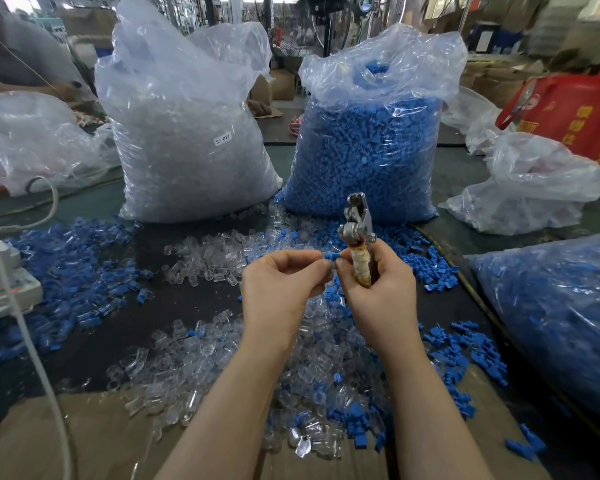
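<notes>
My left hand [281, 282] and my right hand [378, 282] meet above the table, and together their fingertips pinch a small blue plastic piece [331, 255]. My right hand also grips a metal plier-like tool [356, 220] by its taped handle, jaws pointing up. Whether a clear part is on the blue piece I cannot tell. Loose clear plastic caps [215, 258] and loose blue pieces [433, 268] lie scattered on the dark table below my hands.
A tall bag of clear caps [187, 133] and a tall bag of blue pieces [368, 147] stand behind. Another blue-filled bag [561, 313] lies right. Assembled blue-and-clear parts [70, 271] pile left, beside a white device [4, 282]. Cardboard [84, 438] covers the near edge. Another person's arm [32, 84] is at far left.
</notes>
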The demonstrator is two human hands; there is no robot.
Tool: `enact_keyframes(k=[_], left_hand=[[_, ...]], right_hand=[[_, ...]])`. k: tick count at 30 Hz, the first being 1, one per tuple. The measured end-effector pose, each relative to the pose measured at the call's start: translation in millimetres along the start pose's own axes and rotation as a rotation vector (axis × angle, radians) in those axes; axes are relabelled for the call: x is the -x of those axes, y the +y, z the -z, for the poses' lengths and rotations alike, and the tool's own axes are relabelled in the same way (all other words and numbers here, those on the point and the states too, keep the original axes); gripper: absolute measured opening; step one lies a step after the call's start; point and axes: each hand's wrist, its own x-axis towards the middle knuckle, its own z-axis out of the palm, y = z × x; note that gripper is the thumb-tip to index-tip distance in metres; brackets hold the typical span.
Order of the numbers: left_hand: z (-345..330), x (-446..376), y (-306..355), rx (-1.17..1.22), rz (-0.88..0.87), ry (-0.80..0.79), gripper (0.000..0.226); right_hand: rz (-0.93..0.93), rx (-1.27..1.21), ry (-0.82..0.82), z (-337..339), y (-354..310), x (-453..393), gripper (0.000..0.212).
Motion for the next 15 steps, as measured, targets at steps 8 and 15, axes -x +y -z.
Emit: enact_keyframes(k=[8,15], left_hand=[[-0.5,0.0,-0.5,-0.017,-0.026,0.003,0.012],[-1.3,0.6,-1.7,-0.021,-0.062,0.002,0.014]], right_hand=[[-0.013,-0.034,0.027,-3.5,-1.6,1.3,0.011],[-0.016,-0.043,0.041,-6.4,-3.1,1.7,0.009]])
